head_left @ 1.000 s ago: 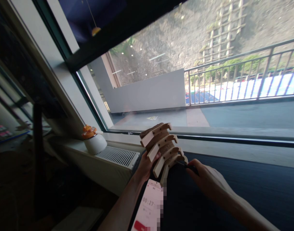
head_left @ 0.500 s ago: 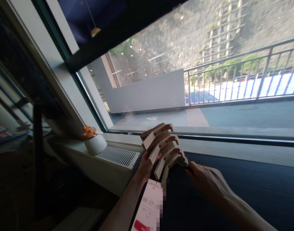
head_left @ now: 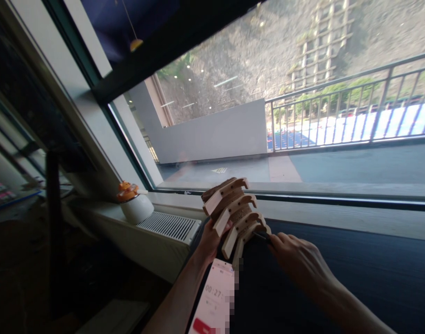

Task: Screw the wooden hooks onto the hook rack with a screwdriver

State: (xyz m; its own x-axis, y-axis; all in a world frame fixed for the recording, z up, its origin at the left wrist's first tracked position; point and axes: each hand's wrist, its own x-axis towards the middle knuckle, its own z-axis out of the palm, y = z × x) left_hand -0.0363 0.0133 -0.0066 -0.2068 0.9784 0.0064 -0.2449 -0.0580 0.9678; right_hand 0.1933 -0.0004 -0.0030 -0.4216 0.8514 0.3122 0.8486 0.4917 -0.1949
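Observation:
A wooden piece with several curved, pale ribs along a brown bark-like core [head_left: 229,208] is held up before me. Dark dots, like screw heads or holes, mark the ribs. Fingers of my left hand [head_left: 211,241] wrap around its left side, partly hidden behind the ribs. In my closed right hand [head_left: 285,246] is a slim dark-handled tool [head_left: 263,236], much like a screwdriver. Its thin tip meets the lowest rib at the right end; the exact contact point is too small to tell.
A phone [head_left: 213,294] showing a timer lies below the wooden piece, partly pixelated. Under my right arm is a dark surface [head_left: 338,260]. A white vent grille [head_left: 169,226] and a white pot [head_left: 138,208] with an orange figure [head_left: 127,190] sit left, by the window.
The wooden piece and both hands appear shifted very slightly left, along with the whole view. Both grips stay the same, and the tool tip remains at the lowest rib.

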